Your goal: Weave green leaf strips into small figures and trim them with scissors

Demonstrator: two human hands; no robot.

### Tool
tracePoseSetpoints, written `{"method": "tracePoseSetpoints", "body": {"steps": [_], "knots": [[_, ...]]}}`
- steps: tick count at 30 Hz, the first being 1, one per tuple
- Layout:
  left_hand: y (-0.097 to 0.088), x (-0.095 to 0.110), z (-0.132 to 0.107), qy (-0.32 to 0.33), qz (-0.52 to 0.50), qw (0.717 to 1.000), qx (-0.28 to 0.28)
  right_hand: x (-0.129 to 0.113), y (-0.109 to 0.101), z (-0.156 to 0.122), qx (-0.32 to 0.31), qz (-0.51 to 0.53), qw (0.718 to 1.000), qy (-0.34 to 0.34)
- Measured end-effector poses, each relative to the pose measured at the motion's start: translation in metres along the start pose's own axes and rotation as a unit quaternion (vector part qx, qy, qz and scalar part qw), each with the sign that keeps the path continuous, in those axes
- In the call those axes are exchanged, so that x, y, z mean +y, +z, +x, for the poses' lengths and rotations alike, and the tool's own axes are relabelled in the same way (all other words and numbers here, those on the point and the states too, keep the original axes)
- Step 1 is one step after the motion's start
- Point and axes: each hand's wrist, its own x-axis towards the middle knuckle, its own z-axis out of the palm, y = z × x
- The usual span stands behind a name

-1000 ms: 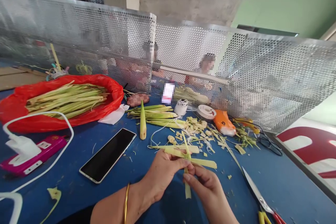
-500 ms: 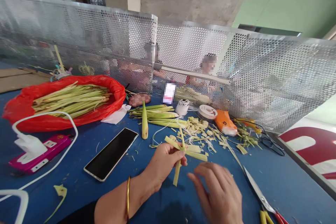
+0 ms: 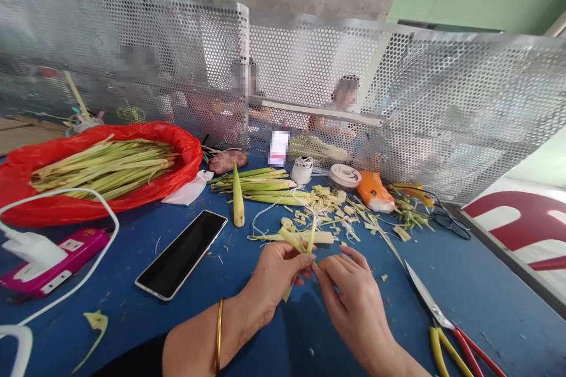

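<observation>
My left hand (image 3: 272, 277), a gold bangle on its wrist, pinches crossed pale green leaf strips (image 3: 303, 240) just above the blue table (image 3: 464, 300). My right hand (image 3: 354, 300) meets it from the right, thumb and forefinger closed on the same strips where they cross. One strip end sticks up between the hands, another hangs below the left fingers. A longer leaf strip (image 3: 325, 237) lies on the table just beyond.
A phone (image 3: 182, 253) lies left of the hands; scissors (image 3: 437, 321) lie at the right. A red bag of leaf stalks (image 3: 106, 168), a pink power strip (image 3: 53, 259), loose stalks and cuttings (image 3: 265, 185), a thread spool (image 3: 303, 169), tape (image 3: 345, 175) and a perforated metal screen (image 3: 398, 106) surround them.
My right hand, which had let go and dropped away half a second ago, has come back up and pinched the strips again beside my left hand.
</observation>
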Motion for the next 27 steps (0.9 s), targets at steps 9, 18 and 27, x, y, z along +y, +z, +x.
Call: {"method": "tracePoseSetpoints", "body": {"steps": [9, 18, 27], "knots": [[0.0, 0.0, 0.002, 0.009, -0.016, 0.999, 0.037, -0.006, -0.005, -0.002, 0.01, -0.003, 0.999, -0.044], [-0.01, 0.018, -0.006, -0.092, 0.042, 0.99, -0.098, 0.025, -0.028, 0.022, -0.144, 0.378, 0.863, 0.303], [-0.003, 0.011, -0.007, -0.132, 0.053, 0.984, -0.108, 0.013, -0.001, 0.013, -0.026, 0.523, 0.768, 0.369]]}}
